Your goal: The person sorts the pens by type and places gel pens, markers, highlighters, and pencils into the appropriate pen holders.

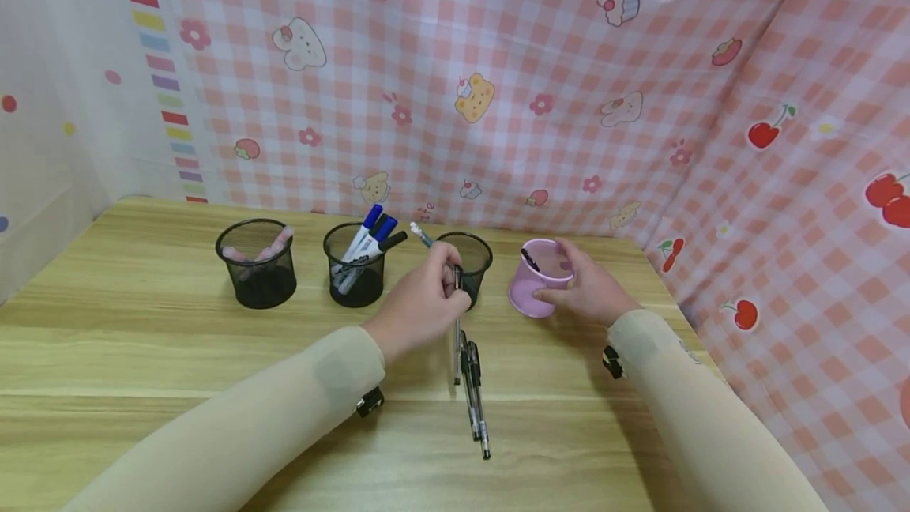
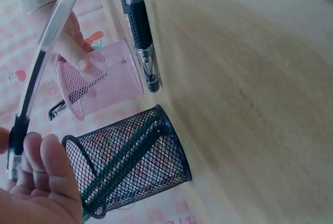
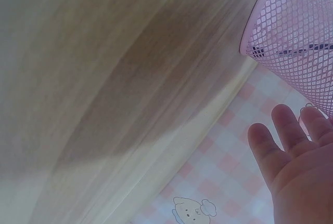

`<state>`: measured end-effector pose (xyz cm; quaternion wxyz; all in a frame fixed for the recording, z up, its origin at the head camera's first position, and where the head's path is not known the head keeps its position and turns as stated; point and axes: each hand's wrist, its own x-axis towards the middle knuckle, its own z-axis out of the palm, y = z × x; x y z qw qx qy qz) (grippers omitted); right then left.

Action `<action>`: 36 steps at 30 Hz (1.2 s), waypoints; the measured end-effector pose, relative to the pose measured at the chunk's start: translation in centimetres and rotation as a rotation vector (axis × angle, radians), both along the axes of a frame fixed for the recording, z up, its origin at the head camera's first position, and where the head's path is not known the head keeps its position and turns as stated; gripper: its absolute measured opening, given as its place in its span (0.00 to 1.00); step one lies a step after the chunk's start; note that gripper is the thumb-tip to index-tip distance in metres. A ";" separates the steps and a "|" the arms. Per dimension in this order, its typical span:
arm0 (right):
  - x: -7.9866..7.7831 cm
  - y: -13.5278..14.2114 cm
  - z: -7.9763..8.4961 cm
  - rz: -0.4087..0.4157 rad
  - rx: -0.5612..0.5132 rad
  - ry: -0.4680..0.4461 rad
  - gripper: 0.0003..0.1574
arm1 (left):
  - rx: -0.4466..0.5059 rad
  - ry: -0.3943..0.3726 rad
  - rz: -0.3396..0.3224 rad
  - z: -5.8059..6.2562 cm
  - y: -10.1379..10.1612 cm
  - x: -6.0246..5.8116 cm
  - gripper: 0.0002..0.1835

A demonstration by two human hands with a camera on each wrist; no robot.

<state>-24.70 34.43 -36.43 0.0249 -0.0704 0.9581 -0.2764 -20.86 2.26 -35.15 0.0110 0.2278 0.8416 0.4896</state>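
Observation:
My left hand pinches a clear gel pen with a black grip, held above the table in front of the third black mesh cup. Dark green sticks stand in that cup. My right hand holds a pink mesh pen cup from its right side, thumb at the front and fingers behind the rim. One black pen leans inside the pink cup. Nearer the front, two more gel pens lie close together on the wooden table.
To the left stand two black mesh cups: one with pink sticks, the other with several blue- and black-capped markers. A pink checked cloth hangs behind the table and along its right side.

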 end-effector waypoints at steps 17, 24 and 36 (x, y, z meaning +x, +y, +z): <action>0.0 0.0 0.0 0.000 0.006 0.013 0.73 | 0.261 0.091 0.131 0.8 1.1 -0.6 0.23; 0.0 0.0 -0.1 0.005 -0.010 0.018 0.73 | 0.336 0.102 0.192 1.1 1.9 -1.0 0.20; 0.0 0.0 0.0 0.002 -0.011 0.012 0.73 | 0.488 0.162 0.254 1.3 3.5 -1.5 0.19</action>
